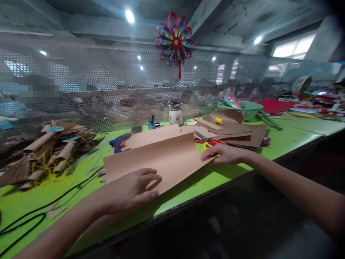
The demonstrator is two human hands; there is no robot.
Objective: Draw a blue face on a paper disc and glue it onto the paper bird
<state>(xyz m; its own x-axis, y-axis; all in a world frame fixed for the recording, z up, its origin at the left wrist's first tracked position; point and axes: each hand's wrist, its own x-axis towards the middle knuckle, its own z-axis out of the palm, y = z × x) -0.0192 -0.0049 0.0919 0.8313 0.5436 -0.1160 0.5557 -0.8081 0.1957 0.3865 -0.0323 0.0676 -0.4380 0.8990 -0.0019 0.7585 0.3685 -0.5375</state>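
A sheet of brown kraft paper lies in front of me, its far edge curled up and its near edge close to the table's front. My left hand rests on its near left part, fingers bent and apart. At the right corner, my right hand pinches the paper's edge between thumb and fingers. Just beyond that hand are scissors with dark blades, and red and yellow handles. Behind the sheet's left end sits a blue glue gun.
Rolled brown paper pieces with yellow strands pile up at left. A black cable crosses the green table. Toward the back are more brown sheets, a yellow spool, a white bottle and a green basket.
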